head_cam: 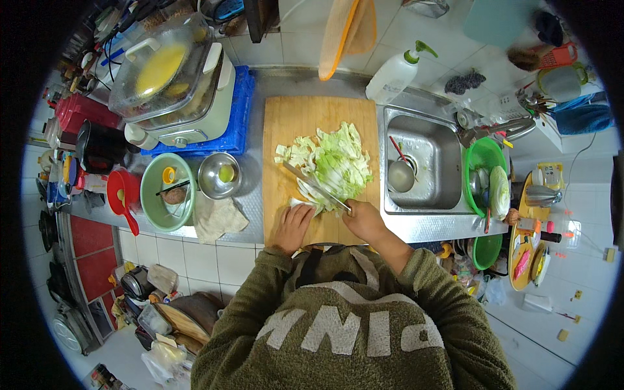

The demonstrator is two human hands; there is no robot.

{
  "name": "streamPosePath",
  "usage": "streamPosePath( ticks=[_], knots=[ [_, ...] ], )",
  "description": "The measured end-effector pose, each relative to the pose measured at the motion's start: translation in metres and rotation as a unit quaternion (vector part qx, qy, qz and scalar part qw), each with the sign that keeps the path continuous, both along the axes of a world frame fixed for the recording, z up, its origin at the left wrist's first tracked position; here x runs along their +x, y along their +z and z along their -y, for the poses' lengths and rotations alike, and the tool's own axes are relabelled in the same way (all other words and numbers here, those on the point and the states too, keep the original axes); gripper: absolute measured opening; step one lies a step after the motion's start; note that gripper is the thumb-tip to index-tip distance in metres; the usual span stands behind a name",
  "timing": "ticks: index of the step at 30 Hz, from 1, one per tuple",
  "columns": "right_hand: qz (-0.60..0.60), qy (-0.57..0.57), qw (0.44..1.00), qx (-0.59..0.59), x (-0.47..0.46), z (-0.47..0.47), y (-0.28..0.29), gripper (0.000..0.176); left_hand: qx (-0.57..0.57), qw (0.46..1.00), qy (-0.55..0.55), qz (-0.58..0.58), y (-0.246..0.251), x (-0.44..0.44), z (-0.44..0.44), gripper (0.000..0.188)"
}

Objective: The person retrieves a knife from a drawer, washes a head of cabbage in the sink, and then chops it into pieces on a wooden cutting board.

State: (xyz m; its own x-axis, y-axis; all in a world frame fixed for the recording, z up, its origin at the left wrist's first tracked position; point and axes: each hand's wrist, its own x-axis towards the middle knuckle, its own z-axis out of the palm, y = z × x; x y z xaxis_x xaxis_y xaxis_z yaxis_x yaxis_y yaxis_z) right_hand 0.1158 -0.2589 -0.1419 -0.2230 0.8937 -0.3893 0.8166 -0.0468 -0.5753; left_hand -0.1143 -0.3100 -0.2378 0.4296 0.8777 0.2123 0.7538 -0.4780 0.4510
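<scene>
A heap of chopped pale green cabbage (343,161) covers the middle of a wooden cutting board (319,109). My right hand (363,220) is closed around the handle of a kitchen knife (317,186), whose blade slants up and left across the lower left edge of the heap. My left hand (294,225) lies near the board's front edge, left of the knife, its fingertips against a piece of cabbage at the bottom of the heap. Part of the left thumb's side is hidden. Cut pieces also lie beyond the blade's tip.
Right of the board is a steel sink (424,195) holding a ladle (401,176); past it, a green basin (469,180) and a partly cut cabbage (499,192). At left are a steel bowl (207,183), a pale green basin (146,209), a cloth (222,219) and an electric cooker (204,122).
</scene>
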Motion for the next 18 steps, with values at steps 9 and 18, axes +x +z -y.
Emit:
streamPosePath(
  ticks=[9, 18],
  knots=[
    [0.095, 0.133, 0.986, 0.028, -0.013, 0.021, 0.019, 0.020, 0.042, 0.999, 0.003, -0.001, 0.010, -0.001, 0.008, 0.034],
    [0.126, 0.131, 0.983, 0.005, -0.020, 0.022, 0.004, 0.017, 0.015, 1.000, 0.012, 0.024, 0.023, -0.003, 0.001, 0.026]
  ],
)
